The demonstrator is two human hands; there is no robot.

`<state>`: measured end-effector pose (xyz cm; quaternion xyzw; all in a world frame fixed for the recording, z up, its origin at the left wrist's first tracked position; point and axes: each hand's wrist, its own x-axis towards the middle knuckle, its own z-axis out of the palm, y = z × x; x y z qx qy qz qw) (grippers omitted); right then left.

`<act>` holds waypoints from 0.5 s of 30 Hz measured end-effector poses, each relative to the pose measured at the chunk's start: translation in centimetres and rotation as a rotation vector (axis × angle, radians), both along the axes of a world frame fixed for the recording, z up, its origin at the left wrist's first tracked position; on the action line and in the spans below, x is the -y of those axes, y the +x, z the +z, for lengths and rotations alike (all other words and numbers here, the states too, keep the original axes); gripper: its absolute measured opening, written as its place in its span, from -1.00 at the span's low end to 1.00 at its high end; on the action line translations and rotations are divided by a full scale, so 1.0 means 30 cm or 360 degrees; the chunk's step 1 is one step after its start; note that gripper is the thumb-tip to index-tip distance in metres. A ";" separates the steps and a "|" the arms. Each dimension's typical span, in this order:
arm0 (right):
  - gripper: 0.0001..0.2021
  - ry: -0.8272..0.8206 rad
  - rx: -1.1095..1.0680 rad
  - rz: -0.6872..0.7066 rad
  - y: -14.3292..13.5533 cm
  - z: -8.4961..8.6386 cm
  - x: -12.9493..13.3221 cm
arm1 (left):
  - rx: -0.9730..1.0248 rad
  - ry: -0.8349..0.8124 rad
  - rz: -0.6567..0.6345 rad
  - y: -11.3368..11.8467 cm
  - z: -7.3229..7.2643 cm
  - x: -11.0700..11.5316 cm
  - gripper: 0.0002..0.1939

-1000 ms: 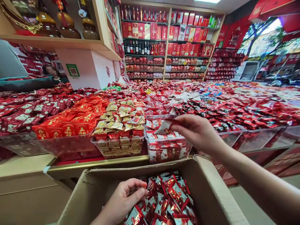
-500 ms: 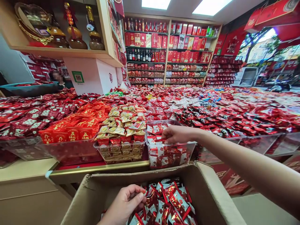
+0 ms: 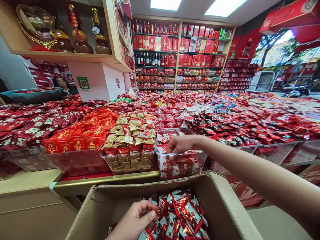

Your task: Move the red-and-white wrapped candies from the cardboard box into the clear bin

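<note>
Dipping lower than before, the right hand (image 3: 178,144) is hiding its grip inside the bin's (image 3: 196,152) front edge. The left hand (image 3: 140,218) is staying half-curled, hold unclear.

1. Head camera looks forward and slightly down, over the cardboard box (image 3: 231,206), close below, toward the shelves (image 3: 178,56) far behind.
2. Only one view; the street side looks washed out, perhaps glare.

The carton (image 3: 230,203) stood before the table (image 3: 107,180), with packets (image 3: 191,213) inside. Behind it, on the table, was a tub (image 3: 183,154) of packets, another full tub (image 3: 128,154) just left. Sachets (image 3: 220,123) spread behind; beyond them stood shelves (image 3: 177,63), with a basin (image 3: 32,97) far left.
</note>
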<state>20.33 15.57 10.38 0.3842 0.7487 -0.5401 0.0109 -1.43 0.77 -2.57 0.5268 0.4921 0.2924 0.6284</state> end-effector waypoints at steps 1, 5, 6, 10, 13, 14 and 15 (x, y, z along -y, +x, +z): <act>-0.72 -0.0037 -0.0007 0.0003 -0.001 0.005 0.000 | -0.0013 -0.0002 -0.0023 -0.001 -0.004 0.000 -0.63; -0.74 -0.0153 -0.0059 -0.0003 0.004 0.034 0.012 | -0.0254 0.0032 -0.0223 -0.014 -0.049 -0.002 -0.73; -0.76 -0.0154 -0.0074 -0.0011 0.005 0.038 0.016 | -0.0350 0.0065 -0.0283 -0.018 -0.064 -0.004 -0.76; -0.81 -0.0159 -0.0112 -0.0049 0.003 0.027 0.021 | -0.0588 0.0123 -0.0446 -0.025 -0.113 -0.009 -0.76; -0.80 -0.0157 -0.0102 -0.0054 0.002 0.005 0.010 | -0.0782 0.0173 -0.0519 -0.027 -0.123 -0.006 -0.73; -0.80 -0.0153 -0.0094 -0.0035 0.004 0.002 0.005 | -0.0865 0.0197 -0.0526 -0.029 -0.123 -0.004 -0.74; -0.80 -0.0137 -0.0088 -0.0012 0.009 0.004 0.002 | -0.0958 0.0217 -0.0528 -0.034 -0.123 0.000 -0.75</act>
